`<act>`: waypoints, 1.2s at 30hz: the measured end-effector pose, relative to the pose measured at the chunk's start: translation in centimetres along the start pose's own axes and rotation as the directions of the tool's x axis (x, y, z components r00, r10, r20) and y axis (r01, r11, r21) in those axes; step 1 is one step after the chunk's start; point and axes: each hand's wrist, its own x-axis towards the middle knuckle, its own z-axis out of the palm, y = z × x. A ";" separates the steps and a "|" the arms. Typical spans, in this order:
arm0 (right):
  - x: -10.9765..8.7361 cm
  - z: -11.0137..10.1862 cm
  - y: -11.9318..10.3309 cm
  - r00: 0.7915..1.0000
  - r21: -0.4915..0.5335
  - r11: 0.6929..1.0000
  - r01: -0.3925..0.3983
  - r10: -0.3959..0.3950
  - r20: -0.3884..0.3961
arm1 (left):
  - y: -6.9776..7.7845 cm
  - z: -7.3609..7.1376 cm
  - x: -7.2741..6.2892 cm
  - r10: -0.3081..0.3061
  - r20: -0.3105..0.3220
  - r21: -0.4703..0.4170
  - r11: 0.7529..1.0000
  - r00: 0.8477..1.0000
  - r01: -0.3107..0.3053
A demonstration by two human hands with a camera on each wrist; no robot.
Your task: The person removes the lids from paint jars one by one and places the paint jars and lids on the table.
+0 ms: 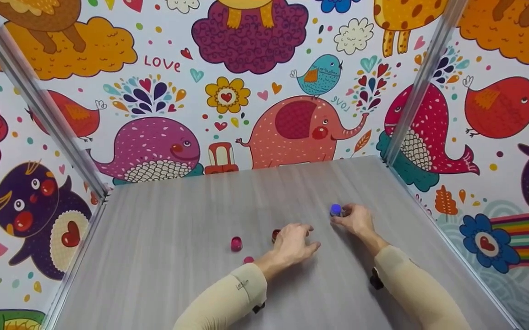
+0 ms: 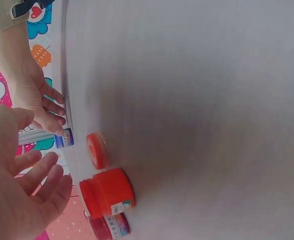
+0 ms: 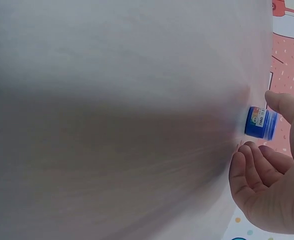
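Note:
My left hand (image 1: 291, 243) hovers over the table with its fingers loosely spread and nothing in them. Beneath and beside it are a bright red jar (image 2: 112, 192) with a small label, a low round red lid (image 2: 97, 151) and a darker red jar (image 2: 109, 227), partly hidden behind the bright one. Farther right, my right hand (image 1: 357, 221) reaches to a small blue jar (image 1: 335, 211), upright on the table. In the right wrist view the blue jar shows between the thumb and the bent fingers, with gaps on both sides.
The grey wood-grain table (image 1: 168, 256) is bounded at the back and sides by printed cartoon walls (image 1: 227, 133). Metal posts (image 1: 62, 123) stand at the corners. Both forearms wear pale sleeves (image 1: 232, 298) and reach in from the front edge.

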 end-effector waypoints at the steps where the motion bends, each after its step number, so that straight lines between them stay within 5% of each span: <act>1: 0.0 0.0 0.0 1.000 0.002 1.000 0.002 -0.002 0.000 | 0.0 0.0 0.1 -0.004 0.001 -0.003 1.000 1.000 0.004; 13: 0.9 0.8 0.0 0.996 -0.049 0.997 0.054 -0.057 -0.069 | 0.5 0.0 1.2 0.017 -0.022 0.026 1.000 1.000 -0.017; 36: 1.6 2.0 0.0 0.995 -0.030 0.999 0.014 -0.017 -0.103 | 1.9 1.0 2.1 -0.015 0.035 0.044 0.999 0.999 0.013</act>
